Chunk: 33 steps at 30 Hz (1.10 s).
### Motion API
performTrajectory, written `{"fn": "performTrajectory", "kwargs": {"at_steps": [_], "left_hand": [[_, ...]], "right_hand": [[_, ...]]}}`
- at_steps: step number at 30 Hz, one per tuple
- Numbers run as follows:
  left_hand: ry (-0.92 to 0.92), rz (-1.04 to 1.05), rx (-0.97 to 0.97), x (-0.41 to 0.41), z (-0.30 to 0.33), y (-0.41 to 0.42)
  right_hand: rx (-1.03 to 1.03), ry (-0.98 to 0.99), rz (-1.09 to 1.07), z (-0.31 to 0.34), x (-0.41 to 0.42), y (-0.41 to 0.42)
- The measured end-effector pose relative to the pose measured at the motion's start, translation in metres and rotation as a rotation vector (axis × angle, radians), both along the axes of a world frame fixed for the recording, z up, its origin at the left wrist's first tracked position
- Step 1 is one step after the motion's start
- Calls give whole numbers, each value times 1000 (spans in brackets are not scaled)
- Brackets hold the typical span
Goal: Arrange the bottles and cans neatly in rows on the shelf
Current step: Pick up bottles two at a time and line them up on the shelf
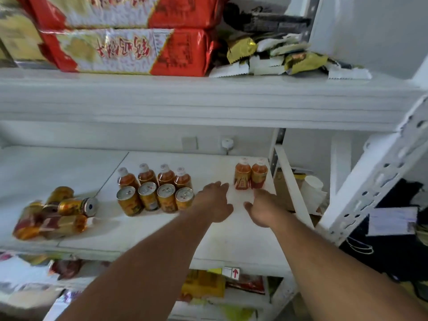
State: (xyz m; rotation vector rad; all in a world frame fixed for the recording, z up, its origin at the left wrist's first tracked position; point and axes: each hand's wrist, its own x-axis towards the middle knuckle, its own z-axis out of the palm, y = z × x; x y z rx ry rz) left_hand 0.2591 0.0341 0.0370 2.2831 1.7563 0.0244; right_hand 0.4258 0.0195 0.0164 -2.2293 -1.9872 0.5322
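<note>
Both hands reached into the middle shelf (231, 242), the left hand (216, 202) and right hand (264, 209) each with a released grip, fingers loose and holding nothing. They hovered just short of two bottles (251, 174) standing side by side at the shelf's back right corner, apart from the rest. Near the middle, four bottles (155, 176) stood in a back row with four cans (155, 199) upright in front of them. By the left end a heap (53, 214) of cans and bottles lay tipped on their sides. The step in hand looked to be fetching the stray pair; the next move would call for a grasp on each and a slide left to join the rows. Nothing stood between. Red packets (129, 52) filled the shelf above, and a white upright (294, 188) flanked the right hand.
</note>
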Motion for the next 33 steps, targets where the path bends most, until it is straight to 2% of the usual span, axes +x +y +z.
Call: {"fn": "performTrajectory", "kwargs": {"at_steps": [5, 12, 16, 24, 33], "left_hand": [[12, 59, 2, -6, 6, -58], [4, 133, -38, -30, 0, -120], [13, 137, 1, -56, -2, -144], [55, 139, 3, -143, 0, -188], [-21, 195, -71, -273, -17, -244]], "right_hand": [[-14, 81, 64, 4, -1, -47], [-51, 48, 119, 7, -24, -108], [-34, 8, 155, 11, -50, -134], [-34, -109, 187, 16, -129, -181], [-135, -119, 201, -2, -239, -225]]}}
